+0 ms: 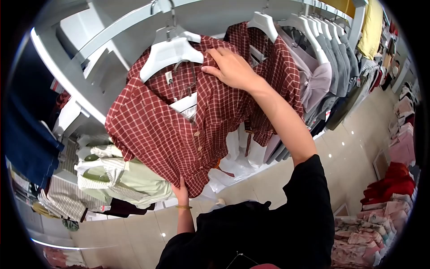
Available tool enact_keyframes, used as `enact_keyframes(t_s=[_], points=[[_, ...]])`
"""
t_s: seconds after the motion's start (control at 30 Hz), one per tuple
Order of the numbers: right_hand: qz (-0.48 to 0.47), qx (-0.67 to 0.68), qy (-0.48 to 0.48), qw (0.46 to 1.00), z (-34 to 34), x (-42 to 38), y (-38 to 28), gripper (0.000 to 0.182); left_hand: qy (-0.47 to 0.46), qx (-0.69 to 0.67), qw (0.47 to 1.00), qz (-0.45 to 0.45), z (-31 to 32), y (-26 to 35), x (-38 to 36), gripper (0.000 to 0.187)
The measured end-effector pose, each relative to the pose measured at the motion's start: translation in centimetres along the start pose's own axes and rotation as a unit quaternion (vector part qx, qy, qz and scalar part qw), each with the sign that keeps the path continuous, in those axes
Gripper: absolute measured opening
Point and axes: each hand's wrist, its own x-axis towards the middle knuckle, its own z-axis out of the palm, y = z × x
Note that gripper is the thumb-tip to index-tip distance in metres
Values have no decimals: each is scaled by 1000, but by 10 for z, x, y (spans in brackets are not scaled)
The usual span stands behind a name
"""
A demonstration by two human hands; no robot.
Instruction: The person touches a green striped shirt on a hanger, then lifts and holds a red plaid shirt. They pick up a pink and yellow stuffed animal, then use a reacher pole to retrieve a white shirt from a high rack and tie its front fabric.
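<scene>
A dark red shirt with a white check (156, 121) hangs from a white hanger (172, 56), its front turned towards me. My right hand (230, 69) lies over the shirt's shoulder beside the collar, thumb and fingers around a fold of the cloth. Down at the hem, my left hand (181, 193) grips the lower edge, with the thumb on the front and the other fingers mostly hidden. Light buttons run down the shirt front. Another red checked garment (286, 67) hangs close behind on the right.
Grey and lilac clothes (318, 83) hang further right along the rail (107, 38). Below left are a pale green top (134, 177) and a striped garment (65, 197). Dark blue clothing (31, 130) hangs at far left. Folded pink clothes (363, 233) lie across the tiled floor (354, 148).
</scene>
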Motion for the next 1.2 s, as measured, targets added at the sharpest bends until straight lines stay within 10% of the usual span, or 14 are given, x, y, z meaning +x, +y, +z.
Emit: enact_keyframes(t_s=[0.2, 0.33, 0.97, 1.2], points=[[91, -295, 262, 915, -60, -20, 48, 57, 19, 34, 999, -11, -6, -7, 13, 39], [310, -267, 13, 912, -87, -50, 99, 46, 73, 65, 995, 19, -10, -19, 23, 39], [203, -331, 78, 918, -217, -83, 148, 33, 88, 67, 993, 34, -1, -12, 33, 44], [278, -448, 85, 845, -297, -142, 70, 30, 76, 70, 995, -4, 5, -34, 13, 44]])
